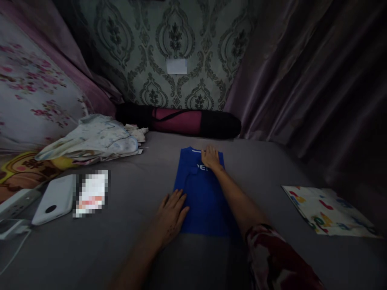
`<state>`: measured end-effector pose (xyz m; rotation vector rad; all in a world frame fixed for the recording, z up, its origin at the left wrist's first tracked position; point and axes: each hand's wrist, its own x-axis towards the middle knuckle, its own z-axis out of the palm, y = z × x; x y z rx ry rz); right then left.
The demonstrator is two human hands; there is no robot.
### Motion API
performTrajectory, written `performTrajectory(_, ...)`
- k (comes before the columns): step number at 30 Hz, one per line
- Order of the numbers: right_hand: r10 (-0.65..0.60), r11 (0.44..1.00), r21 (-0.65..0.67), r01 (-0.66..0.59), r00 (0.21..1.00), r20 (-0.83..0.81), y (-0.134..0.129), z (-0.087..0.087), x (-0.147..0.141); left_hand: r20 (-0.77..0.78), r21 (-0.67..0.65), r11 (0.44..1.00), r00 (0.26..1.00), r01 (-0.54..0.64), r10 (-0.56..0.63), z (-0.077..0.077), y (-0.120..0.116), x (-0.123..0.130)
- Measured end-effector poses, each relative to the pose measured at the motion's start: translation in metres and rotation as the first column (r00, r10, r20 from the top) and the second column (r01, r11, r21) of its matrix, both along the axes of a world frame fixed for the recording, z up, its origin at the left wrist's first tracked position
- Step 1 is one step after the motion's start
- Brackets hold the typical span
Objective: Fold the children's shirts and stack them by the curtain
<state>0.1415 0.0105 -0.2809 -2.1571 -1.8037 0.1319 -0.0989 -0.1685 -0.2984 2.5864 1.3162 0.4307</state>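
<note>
A blue T-shirt (201, 201) with white lettering lies on the grey bed sheet, its sides folded in to a long narrow shape and its collar at the far end. My left hand (173, 211) rests flat at the shirt's left edge, fingers stretched out over the cloth and the sheet. Up near the collar, my right hand (211, 157) lies on the shirt's upper right part with fingers extended, covering some of the lettering. Neither hand grips the fabric.
Crumpled light clothes (99, 137) are piled at the far left. A white power bank (56, 199) and a power strip (18, 203) with a cable lie at left. A folded patterned cloth (329, 211) is at right. A black and maroon long bag (181, 121) lies along the wall.
</note>
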Motion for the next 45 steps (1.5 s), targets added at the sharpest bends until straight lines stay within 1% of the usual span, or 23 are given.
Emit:
performTrajectory(1, -0.029, 0.999, -0.019, 0.029, 0.999, 0.028, -0.004, -0.003, 0.009, -0.003, 0.0, 1.0, 1.0, 0.003, -0.003, 0.0, 0.0, 0.0)
performTrajectory(3, -0.035, 0.996, -0.075, 0.04, 0.997, 0.065, -0.01, -0.012, 0.019, -0.012, -0.002, 1.0, 1.0, 0.009, -0.009, 0.0, 0.0, 0.001)
performTrajectory(5, -0.026, 0.993, -0.114, 0.036, 0.996, 0.08, -0.013, -0.02, 0.023, -0.03, -0.01, 1.0, 0.999, 0.022, -0.023, 0.001, 0.0, 0.0)
performTrajectory(7, -0.024, 0.992, -0.12, 0.034, 0.996, 0.086, -0.014, -0.025, 0.022, -0.048, -0.018, 0.999, 0.998, 0.031, -0.032, 0.002, 0.0, 0.0)
performTrajectory(10, -0.015, 0.995, -0.099, 0.022, 0.997, 0.074, -0.015, -0.024, 0.022, -0.059, -0.025, 0.999, 0.998, 0.025, -0.026, 0.004, -0.001, 0.0)
performTrajectory(13, 0.007, 0.998, -0.059, -0.003, 0.998, 0.062, -0.021, -0.015, 0.017, -0.052, -0.036, 0.999, 0.999, 0.012, -0.014, 0.006, -0.002, 0.001)
performTrajectory(15, 0.067, 0.998, -0.013, -0.067, 0.995, 0.072, -0.029, -0.009, 0.006, -0.049, -0.046, 0.999, 0.999, 0.008, -0.01, 0.006, -0.002, 0.001)
performTrajectory(16, 0.125, 0.992, 0.005, -0.126, 0.989, 0.076, -0.033, -0.006, -0.003, -0.049, -0.047, 0.999, 0.999, 0.007, -0.01, 0.006, -0.002, 0.002)
performTrajectory(18, 0.282, 0.959, 0.005, -0.283, 0.957, 0.071, -0.04, -0.003, -0.022, -0.051, -0.039, 0.999, 0.999, 0.009, -0.011, 0.005, -0.002, 0.002)
performTrajectory(20, 0.402, 0.916, -0.018, -0.402, 0.913, 0.064, -0.042, -0.003, -0.041, -0.053, -0.029, 0.999, 0.998, 0.013, -0.015, 0.004, -0.001, 0.002)
performTrajectory(22, 0.437, 0.899, -0.04, -0.435, 0.898, 0.056, -0.039, -0.007, -0.055, -0.047, -0.023, 1.0, 0.999, 0.02, -0.021, 0.004, -0.001, 0.001)
performTrajectory(25, 0.397, 0.915, -0.089, -0.394, 0.918, 0.018, -0.032, -0.014, -0.063, -0.037, -0.03, 0.999, 0.999, 0.03, -0.031, 0.005, -0.001, 0.0)
performTrajectory(28, 0.382, 0.918, -0.117, -0.38, 0.924, -0.006, -0.029, -0.018, -0.062, -0.045, -0.048, 0.998, 0.998, 0.03, -0.032, 0.006, -0.001, 0.0)
performTrajectory(30, 0.391, 0.912, -0.134, -0.389, 0.92, -0.011, -0.028, -0.016, -0.061, -0.034, -0.039, 0.999, 0.999, 0.027, -0.029, 0.005, -0.001, 0.0)
performTrajectory(33, 0.378, 0.908, -0.182, -0.376, 0.925, -0.025, -0.023, -0.007, -0.063, -0.014, -0.016, 1.0, 1.0, 0.027, -0.027, 0.002, -0.001, 0.0)
performTrajectory(35, 0.341, 0.929, -0.149, -0.34, 0.94, -0.016, -0.015, -0.003, -0.067, -0.022, -0.014, 1.0, 0.999, 0.027, -0.027, 0.001, -0.001, 0.001)
performTrajectory(37, 0.306, 0.948, -0.087, -0.305, 0.952, 0.0, -0.003, -0.002, -0.071, -0.036, -0.017, 1.0, 0.999, 0.023, -0.023, 0.001, -0.001, 0.001)
performTrajectory(39, 0.282, 0.957, -0.069, -0.281, 0.959, 0.005, 0.01, -0.006, -0.073, -0.047, -0.023, 0.999, 0.999, 0.023, -0.024, 0.002, -0.001, 0.001)
performTrajectory(41, 0.259, 0.962, -0.092, -0.258, 0.966, -0.006, 0.019, -0.013, -0.074, -0.056, -0.03, 0.999, 0.998, 0.029, -0.03, 0.003, -0.001, 0.0)
performTrajectory(45, 0.235, 0.966, -0.104, -0.237, 0.972, -0.03, 0.026, -0.026, -0.074, -0.064, -0.034, 0.998, 0.996, 0.052, -0.054, 0.004, 0.0, -0.002)
